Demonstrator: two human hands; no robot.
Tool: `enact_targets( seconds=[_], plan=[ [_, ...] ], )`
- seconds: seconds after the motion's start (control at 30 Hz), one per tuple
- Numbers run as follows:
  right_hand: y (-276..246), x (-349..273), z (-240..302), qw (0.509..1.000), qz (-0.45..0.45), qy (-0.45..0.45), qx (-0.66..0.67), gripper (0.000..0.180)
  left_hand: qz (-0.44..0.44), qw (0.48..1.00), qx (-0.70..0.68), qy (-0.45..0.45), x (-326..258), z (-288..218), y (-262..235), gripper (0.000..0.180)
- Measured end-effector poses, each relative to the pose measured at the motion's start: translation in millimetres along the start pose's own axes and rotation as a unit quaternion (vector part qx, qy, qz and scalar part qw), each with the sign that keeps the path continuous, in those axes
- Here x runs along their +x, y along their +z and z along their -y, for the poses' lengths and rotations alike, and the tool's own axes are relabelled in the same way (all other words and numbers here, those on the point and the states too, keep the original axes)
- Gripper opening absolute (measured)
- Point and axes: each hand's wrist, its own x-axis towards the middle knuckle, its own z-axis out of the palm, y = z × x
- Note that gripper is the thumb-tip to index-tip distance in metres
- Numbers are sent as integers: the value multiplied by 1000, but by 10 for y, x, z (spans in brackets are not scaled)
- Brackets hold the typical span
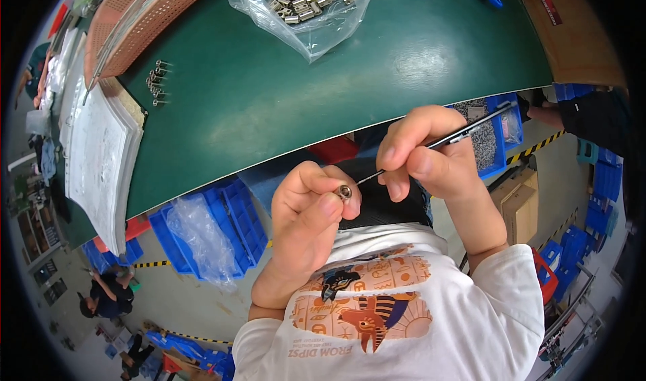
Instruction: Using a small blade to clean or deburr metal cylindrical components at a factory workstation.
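Between the thumb and fingers of my left hand (306,213) is a small hollow metal cylinder (345,192), its round open end showing. My right hand (431,152) pinches a slim black pen-shaped tool (468,128) with a clip and a thin metal shaft. The shaft slants down to the left, its tip close beside the cylinder; whether they touch I cannot tell. Both hands are in front of the near edge of the green table (282,98). On the table, a clear plastic bag (323,41) holds several similar metal cylinders (299,7).
Several small screw-like metal pieces (157,81) lie at the table's left, near a stack of papers (104,152) and a pinkish perforated holder (138,21). Below the edge are blue bins (219,226) at left and a blue tray of small parts (488,142) at right. A cardboard box (572,38) stands far right.
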Motion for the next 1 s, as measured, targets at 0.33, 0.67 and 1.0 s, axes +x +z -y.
enact_targets(
  seconds=[0.33,0.67,1.0],
  plan=[
    [-35,51,16,998,37,55,16,14,32,992,-75,-96,14,-18,-29,9],
    [35,8,-50,998,-3,29,-47,20,15,1000,-20,-16,-26,32,-43,10],
    [204,-134,-78,994,-86,21,-71,10,4,994,87,70,-19,66,-73,11]
  ],
)
